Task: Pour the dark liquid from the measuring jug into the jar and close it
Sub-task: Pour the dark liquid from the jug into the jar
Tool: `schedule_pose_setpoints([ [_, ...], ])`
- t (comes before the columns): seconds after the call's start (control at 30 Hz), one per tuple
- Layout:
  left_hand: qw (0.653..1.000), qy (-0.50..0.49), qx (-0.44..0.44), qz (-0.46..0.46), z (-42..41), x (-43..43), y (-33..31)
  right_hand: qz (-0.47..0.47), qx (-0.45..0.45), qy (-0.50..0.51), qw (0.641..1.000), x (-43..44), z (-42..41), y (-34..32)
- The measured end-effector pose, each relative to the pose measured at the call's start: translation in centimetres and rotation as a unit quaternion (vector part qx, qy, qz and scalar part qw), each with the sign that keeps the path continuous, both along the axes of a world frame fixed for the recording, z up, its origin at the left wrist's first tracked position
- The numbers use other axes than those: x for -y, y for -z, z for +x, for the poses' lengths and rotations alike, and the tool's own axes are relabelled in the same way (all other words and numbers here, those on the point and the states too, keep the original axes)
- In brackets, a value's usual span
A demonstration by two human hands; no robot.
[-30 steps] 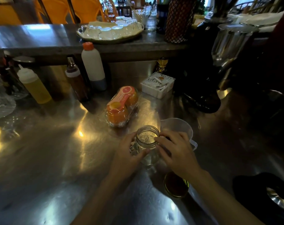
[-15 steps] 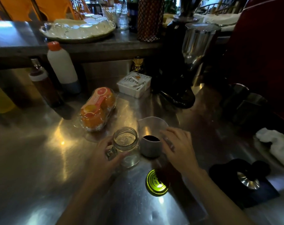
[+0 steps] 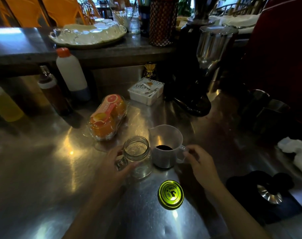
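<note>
The jar (image 3: pixel 137 156) stands upright on the steel counter (image 3: pixel 43 169), its open mouth facing up. The left hand (image 3: pixel 112 167) grasps it at the handle side. Just right of it stands the jug (image 3: pixel 165 146), also upright, with dark liquid (image 3: pixel 163 147) at the bottom; its spout points away to the left and its handle points right. The right hand (image 3: pixel 201 163) pinches this handle with the fingers. The lid (image 3: pixel 170 194) lies flat near the two, between the forearms. Behind the jar lies a fruit pack (image 3: pixel 108 116), its long axis running away to the right. The counter left of the jar is bare; a black mat (image 3: pixel 266 195) is at the right.
</note>
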State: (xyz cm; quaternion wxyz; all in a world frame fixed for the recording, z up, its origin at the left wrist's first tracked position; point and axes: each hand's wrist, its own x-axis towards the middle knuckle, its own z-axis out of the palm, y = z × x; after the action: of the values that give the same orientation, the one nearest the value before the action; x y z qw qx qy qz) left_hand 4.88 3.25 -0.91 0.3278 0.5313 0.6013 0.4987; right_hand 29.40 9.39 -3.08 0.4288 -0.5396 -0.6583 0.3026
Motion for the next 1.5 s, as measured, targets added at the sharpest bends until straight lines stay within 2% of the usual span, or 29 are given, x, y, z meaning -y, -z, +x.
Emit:
schedule_pose_setpoints([
  [0.13,1.000,-0.004,0.003,-0.001,-0.1,-0.1,0.2,-0.055,-0.168,0.022,0.984,-0.1,-0.7,-1.0],
  [0.43,0.998,0.024,-0.051,-0.014,-1.0,-0.7,0.8,-0.035,-0.269,0.030,0.962,-0.5,-0.4,-3.2],
  [0.7,0.998,0.045,0.002,-0.031,0.2,-1.2,1.0,0.000,-0.249,0.036,0.968,-1.4,-0.7,-6.7],
  [1.03,0.995,0.029,0.076,-0.056,0.2,-1.6,2.2,0.012,-0.097,-0.139,0.985,-2.1,-2.3,-13.1],
  [1.27,0.995,0.057,0.025,-0.080,-0.8,-1.9,1.6,0.059,-0.005,-0.195,0.979,-3.5,-4.5,-15.4],
  [1.5,0.991,0.091,0.013,-0.101,-1.4,-1.5,0.4,0.093,0.087,-0.231,0.965,-4.4,-6.3,-16.3],
])
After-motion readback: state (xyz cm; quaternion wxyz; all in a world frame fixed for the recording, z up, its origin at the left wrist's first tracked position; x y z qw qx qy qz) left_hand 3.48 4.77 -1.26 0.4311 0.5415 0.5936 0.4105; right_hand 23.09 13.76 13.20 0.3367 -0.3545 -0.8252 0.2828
